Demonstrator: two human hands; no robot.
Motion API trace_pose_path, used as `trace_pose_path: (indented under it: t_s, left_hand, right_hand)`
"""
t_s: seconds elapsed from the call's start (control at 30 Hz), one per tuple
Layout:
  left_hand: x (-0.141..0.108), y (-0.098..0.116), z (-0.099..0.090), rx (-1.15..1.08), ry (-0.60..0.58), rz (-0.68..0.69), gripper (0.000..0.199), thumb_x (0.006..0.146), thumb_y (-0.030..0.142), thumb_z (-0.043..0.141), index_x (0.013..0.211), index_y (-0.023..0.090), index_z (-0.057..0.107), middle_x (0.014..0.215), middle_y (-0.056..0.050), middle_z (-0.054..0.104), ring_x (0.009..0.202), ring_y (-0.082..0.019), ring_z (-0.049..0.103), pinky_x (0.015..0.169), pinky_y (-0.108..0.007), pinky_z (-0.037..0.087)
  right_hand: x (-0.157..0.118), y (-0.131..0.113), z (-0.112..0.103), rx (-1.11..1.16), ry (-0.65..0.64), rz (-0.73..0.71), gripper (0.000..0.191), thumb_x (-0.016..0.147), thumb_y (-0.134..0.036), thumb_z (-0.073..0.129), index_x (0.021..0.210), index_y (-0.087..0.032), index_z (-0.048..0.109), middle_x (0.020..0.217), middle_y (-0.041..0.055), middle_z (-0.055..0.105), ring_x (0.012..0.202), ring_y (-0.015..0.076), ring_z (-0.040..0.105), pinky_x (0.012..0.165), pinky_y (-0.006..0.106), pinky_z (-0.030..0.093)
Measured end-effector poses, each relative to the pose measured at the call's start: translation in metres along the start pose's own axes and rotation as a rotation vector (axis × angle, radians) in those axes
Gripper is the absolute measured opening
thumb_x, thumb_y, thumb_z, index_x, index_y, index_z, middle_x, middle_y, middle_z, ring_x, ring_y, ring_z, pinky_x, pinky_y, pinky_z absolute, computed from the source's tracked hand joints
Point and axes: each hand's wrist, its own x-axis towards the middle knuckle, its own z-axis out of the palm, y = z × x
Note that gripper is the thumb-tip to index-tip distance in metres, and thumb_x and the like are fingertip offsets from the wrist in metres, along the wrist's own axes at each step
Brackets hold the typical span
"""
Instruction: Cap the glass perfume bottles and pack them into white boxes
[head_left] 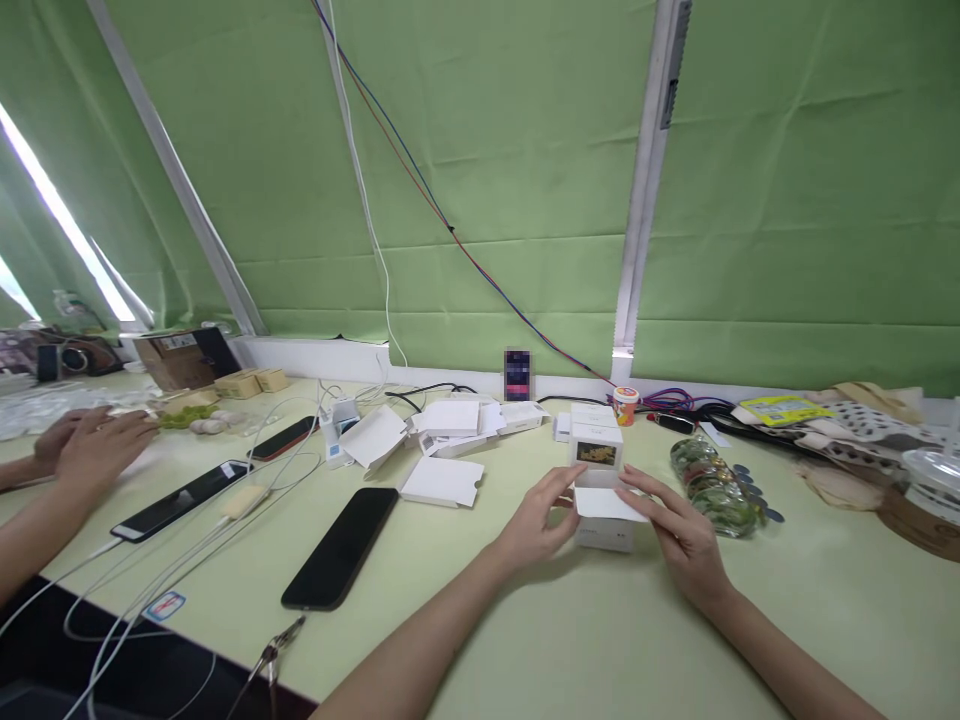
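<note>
A small white carton (pixel 604 535) stands on the table in front of me with its top flap lifted. My left hand (pixel 535 522) grips its left side between thumb and fingers. On the right, my right hand (pixel 684 538) has its fingers on the raised flap and the carton's right edge, its thumb partly hidden. Directly behind is another white box (pixel 598 450) with a dark and gold picture on its front. The inside of the carton in my hands cannot be seen.
Flattened white cartons (pixel 444 480) lie left of centre, near a black phone (pixel 341 550). Cables and a second phone (pixel 180 503) are farther left, beside another person's hands (pixel 97 440). Wrapped green packets (pixel 716 487), an orange-white tub (pixel 625 405) and a lidded cup (pixel 930 490) stand right.
</note>
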Motion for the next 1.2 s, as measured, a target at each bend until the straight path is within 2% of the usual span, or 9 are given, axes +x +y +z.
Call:
trace_pose_path:
  t_s: [0.13,0.23,0.37,0.47,0.57,0.67,0.9,1.1,1.2]
  left_hand:
    - [0.000,0.003,-0.002,-0.058,0.095,-0.024,0.044,0.096,0.041,0.039,0.133,0.022,0.054,0.125,-0.012,0.059,0.113,-0.026,0.055,0.094,-0.040,0.049]
    - [0.000,0.004,0.001,-0.051,0.164,-0.104,0.043,0.090,0.041,0.055,0.128,0.022,0.059,0.119,-0.010,0.063,0.105,-0.024,0.059,0.090,-0.037,0.051]
    - [0.002,0.001,0.002,-0.046,0.173,-0.101,0.044,0.085,0.036,0.063,0.128,0.026,0.059,0.116,-0.008,0.064,0.102,-0.021,0.060,0.088,-0.034,0.053]
    - [0.003,-0.003,0.002,-0.013,0.187,-0.081,0.043,0.082,0.033,0.066,0.125,0.028,0.061,0.112,-0.006,0.065,0.099,-0.020,0.061,0.087,-0.034,0.054]
    - [0.002,-0.005,0.003,0.039,0.221,-0.071,0.039,0.083,0.029,0.065,0.122,0.028,0.064,0.109,-0.006,0.067,0.094,-0.020,0.062,0.084,-0.033,0.054]
    - [0.001,-0.005,0.007,0.088,0.257,-0.072,0.038,0.085,0.027,0.062,0.123,0.027,0.063,0.106,-0.006,0.069,0.091,-0.020,0.063,0.085,-0.033,0.052]
    - [-0.001,-0.007,0.014,0.070,0.292,-0.044,0.039,0.088,0.024,0.059,0.127,0.026,0.059,0.127,-0.006,0.064,0.112,-0.024,0.061,0.098,-0.038,0.047]
    - [-0.001,-0.009,0.016,0.055,0.286,-0.087,0.041,0.089,0.028,0.058,0.129,0.026,0.057,0.130,-0.007,0.061,0.112,-0.024,0.060,0.094,-0.038,0.050]
    - [-0.001,-0.009,0.015,0.056,0.275,-0.098,0.045,0.089,0.028,0.058,0.133,0.027,0.053,0.121,-0.007,0.064,0.104,-0.021,0.061,0.090,-0.036,0.052]
  right_hand:
    - [-0.001,0.000,0.002,-0.012,-0.060,-0.070,0.056,0.093,-0.001,0.033,0.133,-0.033,0.055,0.136,0.0047,0.056,0.133,0.0229,0.046,0.097,0.037,0.049]
    - [-0.001,-0.003,0.002,-0.043,-0.092,-0.109,0.058,0.092,0.000,0.032,0.139,-0.030,0.049,0.143,0.0044,0.051,0.136,0.0237,0.041,0.105,0.041,0.043]
    - [-0.003,-0.007,0.001,-0.043,-0.110,-0.098,0.057,0.092,-0.002,0.033,0.144,-0.026,0.042,0.148,0.0054,0.044,0.138,0.0250,0.037,0.110,0.045,0.037]
    - [-0.003,-0.011,0.003,0.002,-0.050,0.010,0.049,0.094,-0.009,0.039,0.139,-0.024,0.049,0.141,0.0077,0.053,0.132,0.0246,0.046,0.107,0.044,0.042]
    - [0.000,-0.014,0.007,0.061,0.071,0.155,0.034,0.093,-0.016,0.047,0.118,-0.026,0.066,0.123,0.0065,0.068,0.118,0.0233,0.060,0.099,0.040,0.050]
    - [0.003,-0.016,0.011,0.131,0.131,0.267,0.026,0.091,-0.020,0.052,0.104,-0.027,0.074,0.116,0.0056,0.072,0.111,0.0243,0.065,0.095,0.040,0.053]
    - [0.005,-0.020,0.018,0.309,0.243,0.455,0.022,0.087,-0.028,0.058,0.099,-0.027,0.077,0.116,0.0046,0.072,0.112,0.0290,0.065,0.096,0.048,0.052]
    - [0.003,-0.021,0.024,0.402,0.266,0.566,0.020,0.088,-0.033,0.059,0.100,-0.027,0.075,0.121,0.0045,0.070,0.120,0.0293,0.059,0.100,0.049,0.049]
    - [0.003,-0.020,0.020,0.394,0.239,0.569,0.023,0.089,-0.035,0.058,0.105,-0.026,0.073,0.120,0.0055,0.071,0.120,0.0290,0.059,0.101,0.049,0.047]
